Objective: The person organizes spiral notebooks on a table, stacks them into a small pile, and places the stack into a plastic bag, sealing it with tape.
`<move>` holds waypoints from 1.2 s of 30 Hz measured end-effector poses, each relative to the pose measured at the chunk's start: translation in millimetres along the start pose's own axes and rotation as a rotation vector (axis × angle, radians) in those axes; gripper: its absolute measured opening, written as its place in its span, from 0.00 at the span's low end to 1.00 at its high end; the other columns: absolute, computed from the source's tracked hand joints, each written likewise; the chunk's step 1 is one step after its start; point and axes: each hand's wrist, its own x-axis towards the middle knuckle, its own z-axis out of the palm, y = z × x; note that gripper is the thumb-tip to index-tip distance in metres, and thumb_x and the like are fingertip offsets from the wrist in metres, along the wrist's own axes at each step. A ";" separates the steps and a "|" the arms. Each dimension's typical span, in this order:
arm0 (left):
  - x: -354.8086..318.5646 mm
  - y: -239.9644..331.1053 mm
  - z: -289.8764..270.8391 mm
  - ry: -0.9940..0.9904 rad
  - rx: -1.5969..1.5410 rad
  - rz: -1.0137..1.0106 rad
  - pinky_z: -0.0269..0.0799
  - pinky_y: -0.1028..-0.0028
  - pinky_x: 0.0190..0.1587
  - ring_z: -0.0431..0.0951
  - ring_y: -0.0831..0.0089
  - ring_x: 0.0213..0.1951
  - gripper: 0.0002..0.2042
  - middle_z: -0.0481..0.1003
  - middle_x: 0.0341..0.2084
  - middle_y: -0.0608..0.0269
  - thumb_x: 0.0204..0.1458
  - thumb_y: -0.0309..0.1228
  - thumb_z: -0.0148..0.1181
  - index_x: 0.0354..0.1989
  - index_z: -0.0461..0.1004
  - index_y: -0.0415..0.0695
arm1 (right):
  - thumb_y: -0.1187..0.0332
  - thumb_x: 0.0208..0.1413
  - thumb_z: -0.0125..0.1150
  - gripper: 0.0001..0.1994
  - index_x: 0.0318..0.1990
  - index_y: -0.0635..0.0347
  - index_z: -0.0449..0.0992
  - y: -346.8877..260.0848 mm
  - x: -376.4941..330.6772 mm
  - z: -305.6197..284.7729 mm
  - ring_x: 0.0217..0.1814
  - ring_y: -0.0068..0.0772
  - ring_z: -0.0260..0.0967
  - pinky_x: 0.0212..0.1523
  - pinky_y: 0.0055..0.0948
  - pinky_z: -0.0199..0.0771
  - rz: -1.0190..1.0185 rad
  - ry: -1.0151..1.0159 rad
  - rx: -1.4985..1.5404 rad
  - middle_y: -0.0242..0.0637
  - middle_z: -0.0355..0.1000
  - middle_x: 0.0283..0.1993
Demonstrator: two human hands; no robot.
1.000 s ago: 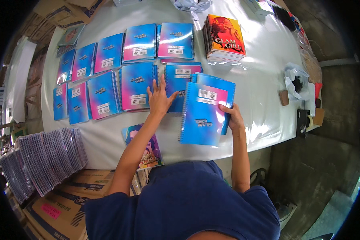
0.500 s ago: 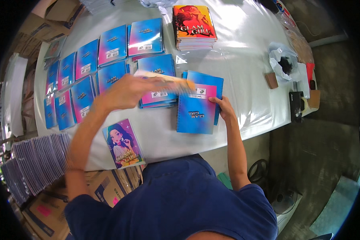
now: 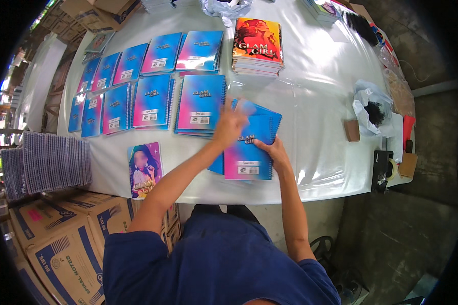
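Nearest, brown cartons (image 3: 61, 249) with dark-blue bands and printed lettering stand below the surface (image 3: 320, 173). On its near edge lies a purple notebook (image 3: 146, 175), gold lettering across its cover, set apart from the rest.

The right hand (image 3: 276, 154) pinches a blue-and-pink notebook (image 3: 248, 161) at its right side, thumb on top; its metallic title and white barcode label face the person. Others fan out beneath it, not squared up. The left hand (image 3: 230, 129) is over their upper left, blurred; I cannot tell how open it is or whether it grips anything.

Beside it, a front row of matching stacks (image 3: 201, 99) and, behind, a back row (image 3: 200, 48) look set out already, labels up; the fanned notebooks seem the part left unarranged. Farther off, an orange-red stack (image 3: 257, 40) carries pale title lettering.
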 end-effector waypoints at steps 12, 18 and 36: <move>71.4 -64.6 -22.9 -0.224 0.434 -0.737 0.60 0.44 0.55 0.63 0.31 0.55 0.33 0.53 0.58 0.22 0.56 0.39 0.48 0.63 0.48 0.30 | 0.73 0.39 0.74 0.32 0.52 0.69 0.63 -4.1 -3.5 3.3 0.42 0.40 0.75 0.42 0.35 0.80 0.046 0.045 0.248 0.51 0.71 0.46; 76.9 4.0 -140.3 -0.204 0.405 -0.485 0.75 0.58 0.39 0.78 0.47 0.38 0.27 0.74 0.37 0.35 0.52 0.27 0.47 0.61 0.53 0.31 | 0.72 0.38 0.75 0.34 0.53 0.69 0.62 -5.3 -4.3 0.0 0.44 0.41 0.74 0.44 0.34 0.79 0.094 0.025 0.263 0.50 0.70 0.47; 116.7 -93.4 -56.6 0.063 0.297 -0.325 0.48 0.37 0.61 0.56 0.46 0.64 0.30 0.55 0.64 0.42 0.50 0.30 0.56 0.64 0.58 0.54 | 0.72 0.39 0.73 0.30 0.52 0.64 0.66 -5.0 2.3 4.6 0.50 0.34 0.70 0.52 0.33 0.70 0.012 -0.036 0.249 0.41 0.72 0.48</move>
